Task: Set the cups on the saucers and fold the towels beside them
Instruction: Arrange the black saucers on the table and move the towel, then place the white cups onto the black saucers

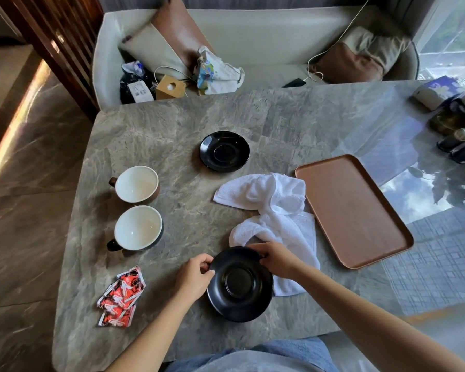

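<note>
Your two hands hold the near black saucer (240, 284) by its far rim, close to your edge of the grey stone counter (172, 135). Your left hand (192, 277) has its grip pinched shut on the rim's left side, thumb and fingers closed over the edge. Your right hand (277, 257) has its grip closed on the rim's right side in the same way. Whether the saucer rests flat on the counter or is lifted slightly, you cannot tell from this view.

Just behind your right hand lie the white towels (274, 210), crumpled and unfolded in a loose heap; the saucer's right edge overlaps the cloth. You cannot tell how many towels make up the heap.

A second black saucer (224, 151) sits empty further out, apart from the towels. To your left stand two cups, both upright, empty and white inside: the far cup (137, 184) has a brown outside with its handle pointing left, and the near cup (138, 228) has a dark outside with its handle toward the lower left. They stand just beside each other, well apart from either saucer.

Red sachets (121, 296) lie in a small pile left of your left hand. A brown tray (352, 210) lies empty to the right of the towels, touching their edge.
</note>
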Tool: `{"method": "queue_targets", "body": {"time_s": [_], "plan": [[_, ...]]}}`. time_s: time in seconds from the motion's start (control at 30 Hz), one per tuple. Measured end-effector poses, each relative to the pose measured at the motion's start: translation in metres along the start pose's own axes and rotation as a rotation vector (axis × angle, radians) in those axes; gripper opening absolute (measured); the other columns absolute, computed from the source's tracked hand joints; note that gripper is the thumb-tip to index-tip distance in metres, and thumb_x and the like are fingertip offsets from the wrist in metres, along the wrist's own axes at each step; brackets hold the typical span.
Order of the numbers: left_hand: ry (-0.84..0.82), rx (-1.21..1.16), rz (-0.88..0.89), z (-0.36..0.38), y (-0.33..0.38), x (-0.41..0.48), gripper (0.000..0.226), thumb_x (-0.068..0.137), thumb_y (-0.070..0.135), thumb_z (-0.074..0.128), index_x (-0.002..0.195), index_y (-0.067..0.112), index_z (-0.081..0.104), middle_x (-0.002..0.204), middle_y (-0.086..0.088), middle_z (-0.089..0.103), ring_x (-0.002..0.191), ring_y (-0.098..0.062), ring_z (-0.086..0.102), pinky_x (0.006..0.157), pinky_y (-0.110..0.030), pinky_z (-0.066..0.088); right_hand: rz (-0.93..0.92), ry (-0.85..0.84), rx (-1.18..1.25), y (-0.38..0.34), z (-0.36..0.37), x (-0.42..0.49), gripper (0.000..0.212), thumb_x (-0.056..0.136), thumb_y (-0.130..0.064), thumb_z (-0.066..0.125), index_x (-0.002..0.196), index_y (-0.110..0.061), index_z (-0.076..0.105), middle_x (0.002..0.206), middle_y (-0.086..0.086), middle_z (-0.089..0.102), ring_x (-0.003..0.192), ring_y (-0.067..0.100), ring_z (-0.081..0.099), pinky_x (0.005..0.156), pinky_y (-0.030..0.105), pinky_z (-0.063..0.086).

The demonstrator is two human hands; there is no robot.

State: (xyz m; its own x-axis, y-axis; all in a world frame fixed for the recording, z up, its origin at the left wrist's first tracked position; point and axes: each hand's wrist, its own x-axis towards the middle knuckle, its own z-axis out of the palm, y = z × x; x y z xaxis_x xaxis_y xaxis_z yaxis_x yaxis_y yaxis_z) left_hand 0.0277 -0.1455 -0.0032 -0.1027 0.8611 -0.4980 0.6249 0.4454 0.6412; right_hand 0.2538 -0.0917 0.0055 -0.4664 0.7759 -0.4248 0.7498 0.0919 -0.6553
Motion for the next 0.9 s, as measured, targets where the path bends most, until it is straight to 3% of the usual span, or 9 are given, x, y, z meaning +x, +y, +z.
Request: {"method": "queue_targets", "body": {"time_s": [0.1, 0.2, 0.33, 0.4, 0.5, 0.6, 0.73, 0.83, 0.9], "plan": [[-0.012, -0.040, -0.009, -0.001, -0.001, 0.001, 0.018, 0.076, 0.009, 0.065, 0.090, 0.020, 0.068, 0.073, 0.009, 0.062, 0.076, -0.015, 0.061, 0.073, -0.040, 0.057, -0.018, -0.016, -0.040, 0.000, -0.003, 0.000, 0.056, 0.082, 0.006, 0.047, 0.120, -0.032, 0.064, 0.106, -0.008, 0.064, 0.088, 0.005, 0.055, 0.068, 0.007, 0.041], [-0.008, -0.028, 0.006, 0.001, -0.001, 0.000, 0.017, 0.076, 0.010, 0.065, 0.087, 0.021, 0.067, 0.076, 0.006, 0.065, 0.080, -0.019, 0.064, 0.079, -0.038, 0.055, -0.017, -0.032, -0.057, 0.000, -0.005, 0.000, 0.058, 0.081, 0.008, 0.046, 0.121, -0.031, 0.063, 0.098, -0.011, 0.062, 0.074, -0.002, 0.053, 0.060, 0.004, 0.041], [-0.025, -0.002, 0.017, 0.005, -0.004, 0.000, 0.014, 0.077, 0.013, 0.065, 0.087, 0.022, 0.066, 0.082, 0.003, 0.068, 0.084, -0.020, 0.065, 0.082, -0.037, 0.053, -0.018, -0.034, -0.079, -0.001, -0.006, 0.000, 0.059, 0.081, 0.007, 0.047, 0.121, -0.033, 0.063, 0.104, -0.012, 0.063, 0.088, 0.000, 0.053, 0.068, 0.002, 0.040], [-0.024, -0.007, 0.015, 0.006, -0.006, 0.001, 0.014, 0.076, 0.014, 0.066, 0.087, 0.022, 0.066, 0.080, 0.004, 0.067, 0.085, -0.020, 0.065, 0.082, -0.036, 0.053, -0.017, -0.027, -0.092, -0.001, -0.006, -0.001, 0.057, 0.082, 0.006, 0.048, 0.121, -0.034, 0.063, 0.107, -0.011, 0.065, 0.091, 0.003, 0.054, 0.073, 0.007, 0.042], [-0.016, 0.006, 0.017, 0.006, -0.009, 0.002, 0.014, 0.076, 0.016, 0.066, 0.087, 0.025, 0.067, 0.075, 0.010, 0.063, 0.085, -0.018, 0.066, 0.080, -0.033, 0.053, -0.001, -0.037, -0.117, -0.003, -0.007, -0.001, 0.046, 0.082, -0.001, 0.052, 0.115, -0.031, 0.066, 0.098, -0.008, 0.069, 0.086, 0.010, 0.060, 0.076, 0.025, 0.051], [-0.048, -0.139, -0.065, 0.003, -0.008, 0.002, 0.011, 0.082, 0.015, 0.063, 0.092, 0.020, 0.066, 0.079, 0.005, 0.062, 0.077, -0.020, 0.065, 0.070, -0.037, 0.058, 0.022, -0.108, -0.186, -0.010, -0.014, -0.001, 0.039, 0.082, -0.011, 0.059, 0.118, -0.027, 0.060, 0.088, -0.012, 0.060, 0.078, 0.010, 0.057, 0.066, 0.017, 0.045], [-0.030, -0.337, -0.103, -0.020, -0.011, -0.001, 0.011, 0.088, 0.008, 0.056, 0.087, 0.018, 0.060, 0.078, -0.001, 0.061, 0.055, -0.009, 0.061, 0.046, -0.017, 0.048, 0.039, -0.220, -0.274, -0.024, -0.032, 0.003, 0.037, 0.086, -0.016, 0.058, 0.123, -0.023, 0.055, 0.095, -0.011, 0.055, 0.076, 0.007, 0.053, 0.055, 0.010, 0.038], [0.091, -0.449, -0.107, -0.053, -0.017, -0.004, 0.013, 0.090, 0.002, 0.051, 0.098, 0.008, 0.059, 0.082, -0.005, 0.060, 0.048, -0.001, 0.060, 0.043, -0.012, 0.042, 0.035, -0.218, -0.319, -0.038, -0.048, 0.010, 0.027, 0.088, -0.015, 0.057, 0.113, -0.019, 0.065, 0.094, -0.003, 0.063, 0.068, 0.004, 0.052, 0.052, 0.008, 0.039], [0.211, -0.517, -0.085, -0.078, -0.023, -0.005, 0.014, 0.089, -0.001, 0.051, 0.099, 0.005, 0.059, 0.080, -0.006, 0.060, 0.047, -0.002, 0.060, 0.042, -0.011, 0.040, 0.034, -0.136, -0.307, -0.045, -0.056, 0.017, 0.019, 0.087, -0.018, 0.060, 0.103, -0.019, 0.070, 0.085, -0.002, 0.066, 0.067, 0.007, 0.054, 0.058, 0.016, 0.043]]}}
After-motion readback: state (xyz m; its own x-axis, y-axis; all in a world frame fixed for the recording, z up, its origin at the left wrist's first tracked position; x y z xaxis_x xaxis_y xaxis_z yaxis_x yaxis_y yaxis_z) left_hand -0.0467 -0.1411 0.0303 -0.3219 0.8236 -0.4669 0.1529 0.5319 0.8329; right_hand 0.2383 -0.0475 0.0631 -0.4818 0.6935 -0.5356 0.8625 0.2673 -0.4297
